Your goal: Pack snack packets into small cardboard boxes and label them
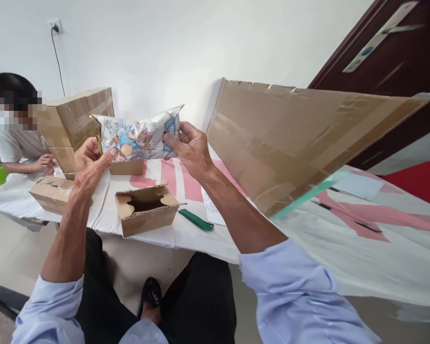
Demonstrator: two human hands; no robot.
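1. Okay, held the printed pouch (139,136) up in the air, above the cloth-covered surface (220,239) and well back from its front edge.
2. Clamped its left end in the left hand (91,160) and its right end in the right hand (191,148), with both thumbs on the front. Couldn't tell finger placement behind.
3. Saw an open carton (145,222) below the pouch, right at the surface's front edge.
4. Saw a green cutter (196,220) just right of that, near the same edge, beside a paper sheet (212,209).
5. Noted a taped box (50,198) toward the front left corner, with a carton stack (84,114) behind it.
6. Spotted a co-worker (16,143) at the left edge, plus a big cardboard panel (272,138) right of the pouch.
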